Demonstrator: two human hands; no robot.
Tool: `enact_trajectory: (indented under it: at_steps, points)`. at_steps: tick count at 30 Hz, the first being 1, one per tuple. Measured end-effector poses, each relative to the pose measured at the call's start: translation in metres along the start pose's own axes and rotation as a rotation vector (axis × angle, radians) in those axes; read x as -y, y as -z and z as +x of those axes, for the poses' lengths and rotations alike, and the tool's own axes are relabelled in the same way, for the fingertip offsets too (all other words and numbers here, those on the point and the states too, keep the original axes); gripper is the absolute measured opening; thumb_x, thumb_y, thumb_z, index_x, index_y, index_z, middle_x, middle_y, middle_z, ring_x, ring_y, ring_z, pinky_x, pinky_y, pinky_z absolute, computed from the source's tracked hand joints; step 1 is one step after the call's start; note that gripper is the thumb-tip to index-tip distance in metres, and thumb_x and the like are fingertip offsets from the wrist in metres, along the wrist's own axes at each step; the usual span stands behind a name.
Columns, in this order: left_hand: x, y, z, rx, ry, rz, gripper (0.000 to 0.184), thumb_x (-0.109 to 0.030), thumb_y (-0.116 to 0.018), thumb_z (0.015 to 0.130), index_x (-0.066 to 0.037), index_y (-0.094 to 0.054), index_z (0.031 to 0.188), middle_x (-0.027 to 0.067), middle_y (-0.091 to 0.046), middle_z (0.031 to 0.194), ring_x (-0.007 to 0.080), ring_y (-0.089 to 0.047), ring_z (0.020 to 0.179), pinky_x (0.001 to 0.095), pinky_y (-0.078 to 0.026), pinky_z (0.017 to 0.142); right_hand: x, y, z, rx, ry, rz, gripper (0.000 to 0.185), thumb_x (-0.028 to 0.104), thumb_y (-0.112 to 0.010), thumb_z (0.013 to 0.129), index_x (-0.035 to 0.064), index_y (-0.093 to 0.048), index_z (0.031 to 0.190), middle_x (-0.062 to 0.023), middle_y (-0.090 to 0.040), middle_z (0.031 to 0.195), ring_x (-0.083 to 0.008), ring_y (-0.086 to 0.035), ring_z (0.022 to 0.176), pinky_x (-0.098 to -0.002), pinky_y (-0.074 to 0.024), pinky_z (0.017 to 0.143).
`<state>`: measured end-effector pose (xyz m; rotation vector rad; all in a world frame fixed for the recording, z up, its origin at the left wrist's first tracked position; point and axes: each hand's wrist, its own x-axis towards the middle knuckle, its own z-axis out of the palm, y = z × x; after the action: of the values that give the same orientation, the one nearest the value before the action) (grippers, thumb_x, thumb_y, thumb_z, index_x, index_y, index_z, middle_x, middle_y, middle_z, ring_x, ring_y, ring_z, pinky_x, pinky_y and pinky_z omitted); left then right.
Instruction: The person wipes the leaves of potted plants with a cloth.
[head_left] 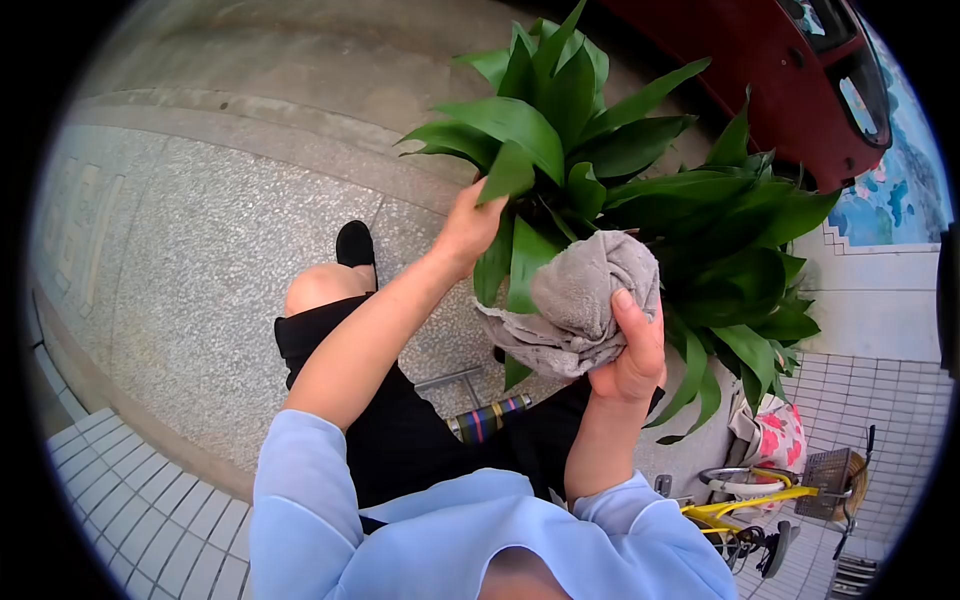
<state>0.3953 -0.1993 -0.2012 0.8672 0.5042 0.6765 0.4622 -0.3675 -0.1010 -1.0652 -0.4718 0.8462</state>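
A large potted-looking plant (700, 205) with broad, glossy green leaves fills the upper middle; its base is hidden by foliage. My left hand (472, 228) is closed on the plant's left side, its fingers at a leaf (509, 172) that partly covers them. In my right hand (632, 352) is a bunched grey cloth (585, 290), thumb pressed on top and the other fingers hidden beneath. One loose end of the cloth hangs to the left, in front of the lower leaves.
Beneath me is a stool with a plaid seat (490, 418), on speckled pavement (210, 230). A dark red vehicle (760, 75) stands behind the plant. At lower right are a yellow bicycle (735, 505) with a basket (832, 485) and a floral bag (775, 437).
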Motion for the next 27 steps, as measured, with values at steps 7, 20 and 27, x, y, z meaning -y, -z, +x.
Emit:
enact_trajectory:
  at_steps: [7,20,27]
  points:
    - [-0.010,0.025,0.011,-0.044,0.083,-0.318,0.051,-0.044,-0.031,0.104,-0.007,-0.045,0.136,0.0082,-0.053,0.134,0.0213,-0.050,0.122,0.0411,-0.038,0.104,-0.008,-0.021,0.026,-0.008,0.377,-0.272,0.040,0.010,-0.046,0.097,-0.0055,-0.040,0.134,-0.0173,-0.054,0.127,-0.0247,-0.056,0.114,-0.0384,-0.0431,0.101]
    - [-0.007,0.066,0.026,0.134,-0.215,-0.220,0.059,-0.045,-0.023,0.105,-0.010,-0.025,0.151,0.0028,-0.033,0.150,0.0139,-0.032,0.135,0.0288,-0.024,0.113,-0.179,-0.041,0.111,0.109,0.525,-1.154,0.048,0.024,-0.039,0.099,0.0011,-0.039,0.141,-0.0222,-0.044,0.132,-0.0373,-0.045,0.124,-0.0404,-0.0352,0.104]
    - [-0.023,0.029,0.012,0.334,0.005,-0.323,0.060,-0.054,-0.021,0.102,-0.022,-0.019,0.154,-0.0012,-0.031,0.150,0.0148,-0.032,0.134,0.0343,-0.027,0.112,-0.187,0.022,0.122,0.014,-0.125,-0.113,0.054,0.040,-0.041,0.101,0.0057,-0.038,0.143,-0.0062,-0.043,0.142,-0.0205,-0.041,0.130,-0.0350,-0.0330,0.107]
